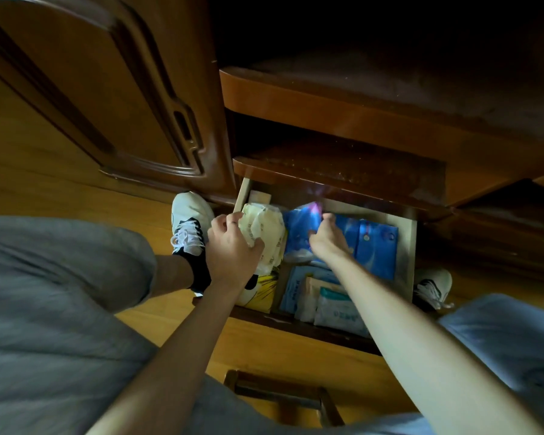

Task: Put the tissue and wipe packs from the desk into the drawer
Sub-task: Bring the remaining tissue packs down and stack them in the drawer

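Head view looks steeply down into an open drawer (406, 246) pulled out low from a dark wooden cabinet, with the person's knees and sneakers to either side. At the left end of the drawer, the left hand (233, 249) is closed around a cream tissue pack (264, 233), its fingers curled over the near edge; the pack's long axis runs front to back, and it sits over a yellow-printed pack (261, 296). To its right, the right hand (327, 238) presses on a blue tissue pack (302, 233); whether it pinches the wrapper or only pushes on it I cannot tell. Further right lies another blue pack (377, 249), and pale wipe packs (336, 306) fill the front compartment. Both packs lie directly under the hands, already within the drawer walls, so the coming move is probably just a downward settle and release.
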